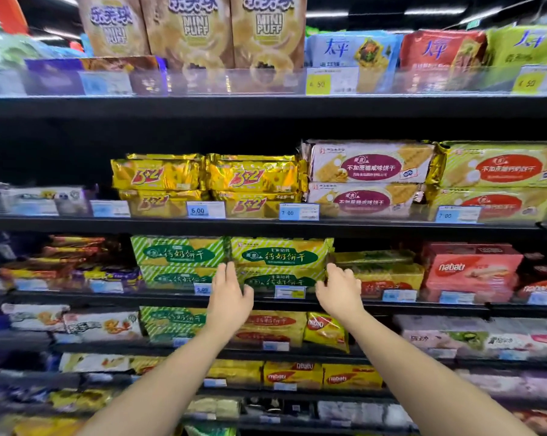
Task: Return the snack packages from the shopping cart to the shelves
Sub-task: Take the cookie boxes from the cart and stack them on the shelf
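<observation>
Two green-and-yellow striped biscuit packages (280,254) lie stacked on the third shelf (171,298) from the top. My left hand (229,294) is at the left end of the lower package (281,278), fingers straight and pointing up. My right hand (339,289) is at its right end, fingers loosely spread against the package's edge. Neither hand curls round the package. The shopping cart is out of view.
A second stack of the same green packages (177,253) sits just left. Yellow packs (388,272) and pink Nabati boxes (470,272) lie to the right. Gold 3+2 packs (202,174) fill the shelf above. Price tags (289,292) line the shelf edges.
</observation>
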